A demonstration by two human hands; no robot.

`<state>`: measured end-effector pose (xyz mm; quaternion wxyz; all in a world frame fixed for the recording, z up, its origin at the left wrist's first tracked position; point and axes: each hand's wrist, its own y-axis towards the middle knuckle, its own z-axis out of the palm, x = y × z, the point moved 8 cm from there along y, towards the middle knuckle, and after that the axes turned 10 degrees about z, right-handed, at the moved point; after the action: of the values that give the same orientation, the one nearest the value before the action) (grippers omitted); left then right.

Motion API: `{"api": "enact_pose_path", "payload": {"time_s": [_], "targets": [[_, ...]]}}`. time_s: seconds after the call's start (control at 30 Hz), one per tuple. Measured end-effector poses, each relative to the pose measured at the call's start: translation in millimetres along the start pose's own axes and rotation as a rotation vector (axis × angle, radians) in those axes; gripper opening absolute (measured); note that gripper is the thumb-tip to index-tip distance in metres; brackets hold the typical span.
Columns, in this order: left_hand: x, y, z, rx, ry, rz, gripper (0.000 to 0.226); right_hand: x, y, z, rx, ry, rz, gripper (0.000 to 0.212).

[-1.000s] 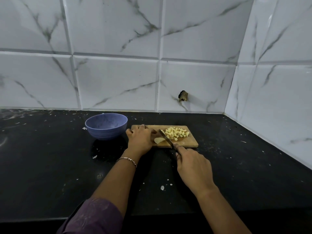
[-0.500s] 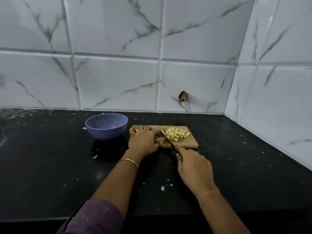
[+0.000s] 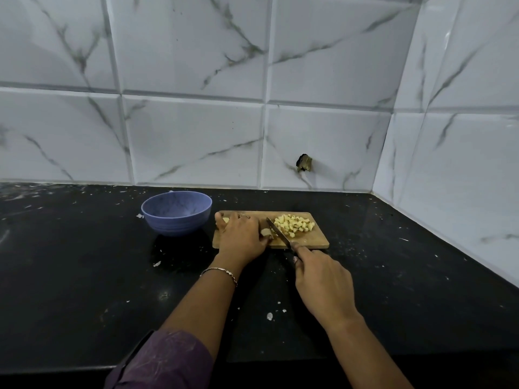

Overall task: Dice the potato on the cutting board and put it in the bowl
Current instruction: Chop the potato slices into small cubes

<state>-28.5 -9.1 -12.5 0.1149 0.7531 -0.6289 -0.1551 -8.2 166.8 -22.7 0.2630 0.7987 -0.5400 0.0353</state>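
On the small wooden cutting board, the left hand curls over a pale potato piece; just right of that grip the right hand clasps a slim steel knife, yellow potato dice beyond, round blue bowl left.

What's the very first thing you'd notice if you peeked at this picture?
The yellow potato cubes piled on the right of the wooden cutting board, bright against the black counter. Just left of them, the right hand holds a knife with its blade on the board, while the left hand holds the uncut potato piece. A blue bowl sits left of the board.
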Motion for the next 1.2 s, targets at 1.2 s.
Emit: {"api": "enact_pose_path", "payload": {"time_s": [1.2], "targets": [[15,0,0,-0.101,-0.063,-0.078,0.030,19,0,1,0.088,0.030,-0.118,0.046]]}}
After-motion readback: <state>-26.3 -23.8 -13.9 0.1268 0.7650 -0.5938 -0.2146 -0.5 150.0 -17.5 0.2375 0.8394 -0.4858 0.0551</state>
